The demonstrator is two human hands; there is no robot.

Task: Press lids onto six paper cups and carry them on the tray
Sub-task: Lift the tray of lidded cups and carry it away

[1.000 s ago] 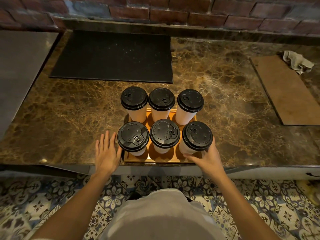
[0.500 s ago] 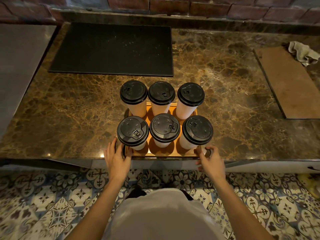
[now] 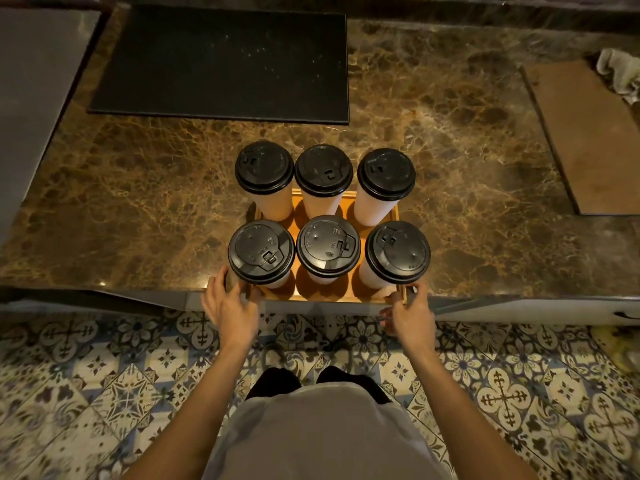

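1. The tray (image 3: 329, 298) sits at the middle of the desk's (image 3: 467, 150) near edge. It carries six cups (image 3: 375, 206) in two rows of three, each capped with a black lid (image 3: 327, 245).
2. My left hand (image 3: 228, 306) grips the tray's near left corner, and my right hand (image 3: 408, 313) grips the near right corner.
3. I judge the load top-heavy: the cups are tall and soft-walled, and may slide on the wood. I cannot tell if they are full.
4. I'd hold the stiff tray ends, never the cups, and lift level.
5. A mat (image 3: 221, 64) lies toward the far left, and a cloth (image 3: 620, 74) at the right edge.
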